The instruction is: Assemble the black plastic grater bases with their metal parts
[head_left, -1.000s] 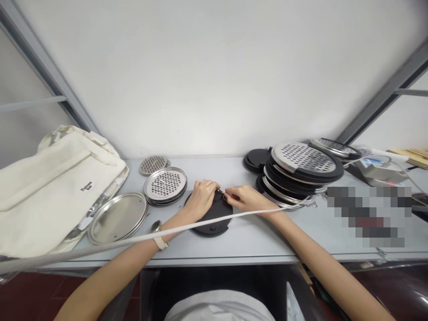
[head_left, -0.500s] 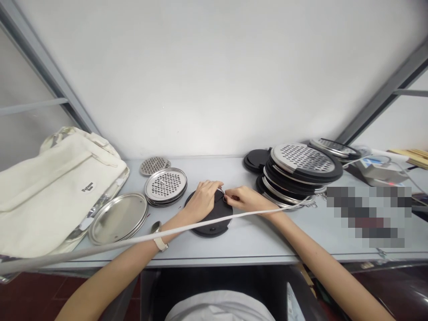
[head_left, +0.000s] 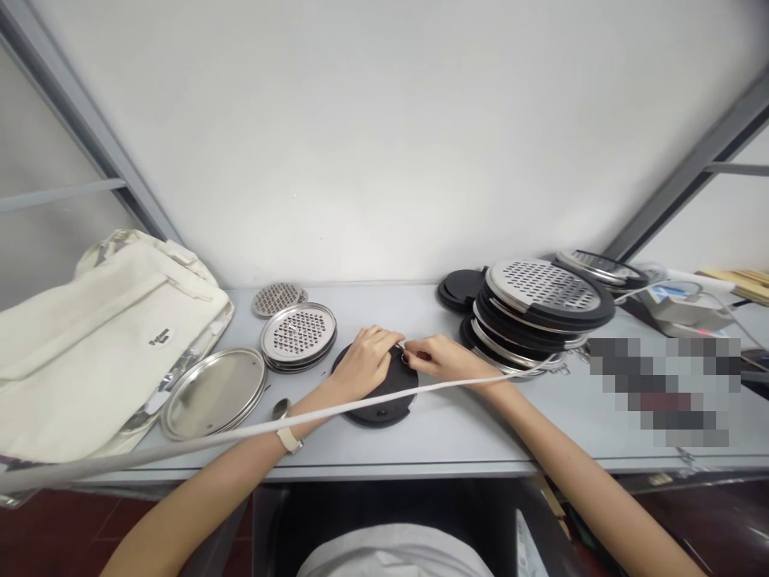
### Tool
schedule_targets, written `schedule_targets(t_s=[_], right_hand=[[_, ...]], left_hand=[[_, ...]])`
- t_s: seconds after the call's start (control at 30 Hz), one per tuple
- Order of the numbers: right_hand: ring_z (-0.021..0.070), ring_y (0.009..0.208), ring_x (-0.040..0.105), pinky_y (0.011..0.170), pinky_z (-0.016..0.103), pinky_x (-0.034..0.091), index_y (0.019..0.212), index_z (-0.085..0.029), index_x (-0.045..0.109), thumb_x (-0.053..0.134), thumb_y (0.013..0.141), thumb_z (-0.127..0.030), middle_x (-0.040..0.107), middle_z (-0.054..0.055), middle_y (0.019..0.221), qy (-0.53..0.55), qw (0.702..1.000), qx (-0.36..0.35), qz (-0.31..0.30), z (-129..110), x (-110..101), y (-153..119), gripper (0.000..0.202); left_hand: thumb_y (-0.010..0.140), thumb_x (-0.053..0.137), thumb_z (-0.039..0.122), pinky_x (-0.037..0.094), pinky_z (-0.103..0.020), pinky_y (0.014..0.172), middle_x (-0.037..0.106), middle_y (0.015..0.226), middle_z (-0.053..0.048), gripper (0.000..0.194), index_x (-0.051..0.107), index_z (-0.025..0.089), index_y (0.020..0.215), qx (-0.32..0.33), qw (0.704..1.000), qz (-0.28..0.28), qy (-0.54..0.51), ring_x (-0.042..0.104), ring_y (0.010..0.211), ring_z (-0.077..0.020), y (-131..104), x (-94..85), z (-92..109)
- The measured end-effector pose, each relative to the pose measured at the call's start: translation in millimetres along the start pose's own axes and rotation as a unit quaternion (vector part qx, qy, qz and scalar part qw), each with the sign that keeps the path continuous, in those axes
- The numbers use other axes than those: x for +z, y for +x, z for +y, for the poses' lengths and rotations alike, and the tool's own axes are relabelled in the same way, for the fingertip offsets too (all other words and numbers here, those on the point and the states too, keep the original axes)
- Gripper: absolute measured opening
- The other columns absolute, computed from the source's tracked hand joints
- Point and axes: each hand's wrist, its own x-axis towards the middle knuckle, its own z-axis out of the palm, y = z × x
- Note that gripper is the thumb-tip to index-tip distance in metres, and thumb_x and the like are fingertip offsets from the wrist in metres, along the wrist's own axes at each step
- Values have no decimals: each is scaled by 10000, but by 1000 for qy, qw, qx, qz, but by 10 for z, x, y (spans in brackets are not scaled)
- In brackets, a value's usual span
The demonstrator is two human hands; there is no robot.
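Note:
On the table lies a black round plate (head_left: 388,397), partly covered by my hands. My left hand (head_left: 366,361), with a watch on its wrist, holds the plate from above, fingers together and tips at its upper right edge. Opposite, my right hand (head_left: 436,355) is closed in a pinch on a small metal clasp (head_left: 404,354) at that edge; the fingers hide much of it. A white cable (head_left: 420,389) crosses in front of both forearms. To the right rises a stack of black and metal round plates (head_left: 534,312), slotted on top.
At left are perforated metal discs (head_left: 299,331), plain metal discs (head_left: 216,393) and a cream cloth bag (head_left: 114,336). Behind the stack lies a black round piece (head_left: 462,286). A grey box-shaped device (head_left: 685,308) stands farther right, near a blurred-out patch (head_left: 664,393).
My left fingertips have shifted very slightly at the plate's edge. My right hand stays pinched at the clasp, and the plate has not visibly moved.

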Motion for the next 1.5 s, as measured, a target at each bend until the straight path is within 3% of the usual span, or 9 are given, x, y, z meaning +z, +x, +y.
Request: schedule_targets(t_s=[0.23,0.47,0.73,0.9,1.23,1.37,1.5], right_hand=[[67,517,267,502,215,203,588,-162,405,421,837,-278,321,-61,535,-8,1000,-1,0,30,-4,-7,275],[73,511,279,516,223,226,590,-166,421,416,833,-250,357,-58,519,-12,1000,-5,6,9,-30,-15,257],[75,501,296,512,222,233,593,-173,413,414,831,-251,369,-56,512,-18,1000,1,4,-1,-40,-33,251],[76,482,342,508,221,249,618,-177,417,420,788,-185,402,-49,513,-12,1000,1,-27,3,-32,-32,170],[96,492,394,516,230,259,681,-169,490,391,797,-152,470,-21,538,-33,999,16,-38,-16,-41,-36,153],[113,534,436,550,234,284,772,-158,537,382,850,-195,563,16,624,-43,999,16,-30,-57,-52,-43,178],[111,505,424,541,238,272,764,-162,535,373,910,-333,562,16,601,-61,998,16,-11,-88,-34,-33,277]], left_hand=[[822,379,24,393,-365,937,631,1073,-54,361,529,173,1115,0,1000,-3,-3,551,1018,-193,-7,28,-19],[755,325,-54,413,-358,927,614,1136,-60,566,372,172,1272,-14,1000,-21,-9,554,1041,-190,-13,10,1],[810,526,146,414,-393,929,588,1116,-81,424,400,174,1214,-1,1000,-3,5,540,1033,-233,-17,32,49],[872,489,161,435,-375,893,607,1016,-45,299,424,198,1161,-6,1000,-18,-13,564,987,-211,-22,61,-10],[895,465,176,434,-377,889,589,1044,-57,254,451,187,1149,10,1000,-18,11,560,979,-210,-7,64,-18],[901,453,183,438,-371,884,596,1046,-58,232,465,187,1133,12,1000,-23,11,560,982,-212,-6,62,-23],[891,469,179,438,-369,888,599,1048,-63,220,483,184,1110,13,1000,-22,7,557,994,-212,-7,70,-33]])
